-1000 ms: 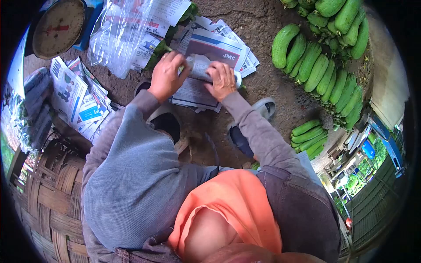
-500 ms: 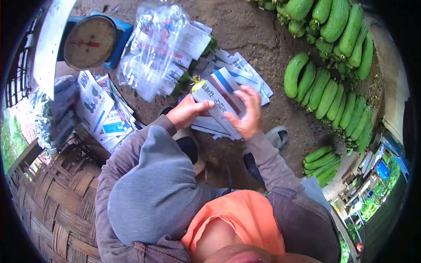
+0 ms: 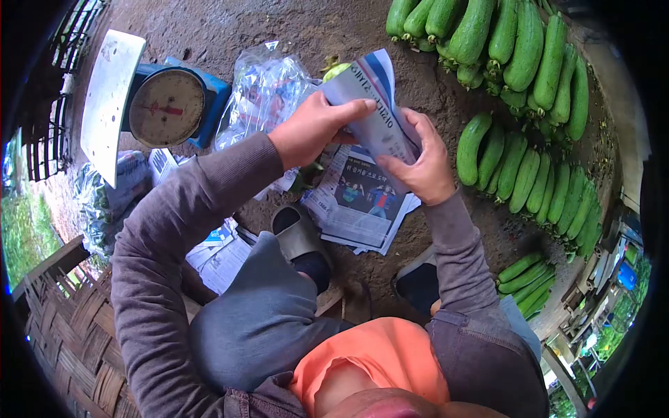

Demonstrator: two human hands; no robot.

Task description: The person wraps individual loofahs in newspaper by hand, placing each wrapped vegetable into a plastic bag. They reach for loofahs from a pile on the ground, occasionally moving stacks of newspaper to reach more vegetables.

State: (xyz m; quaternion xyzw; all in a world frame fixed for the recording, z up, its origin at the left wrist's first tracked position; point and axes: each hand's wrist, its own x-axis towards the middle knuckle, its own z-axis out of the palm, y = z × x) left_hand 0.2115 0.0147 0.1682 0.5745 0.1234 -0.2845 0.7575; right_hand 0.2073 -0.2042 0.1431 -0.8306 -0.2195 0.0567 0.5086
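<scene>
My left hand (image 3: 310,129) grips the upper left side of a newspaper roll (image 3: 373,104), its thumb lying across the printed paper. My right hand (image 3: 425,160) holds the roll's lower right end, thumb in front and fingers behind. A green vegetable (image 3: 336,71) pokes out of the roll's upper left end; the rest of it is hidden in the paper. Below the hands, a stack of newspaper sheets (image 3: 359,230) lies on the dirt floor. Left of the roll is a clear plastic bag (image 3: 268,87) with wrapped things inside.
A blue scale (image 3: 167,108) with a metal pan (image 3: 111,97) stands at upper left. Long green vegetables (image 3: 512,164) lie in rows at right, with a smaller pile (image 3: 526,279) below. More newspapers (image 3: 219,261) and a filled bag (image 3: 115,195) are at left.
The paper is now wrapped closer into a roll and has moved up and right with both hands. The view has shifted, and the sheets below show more.
</scene>
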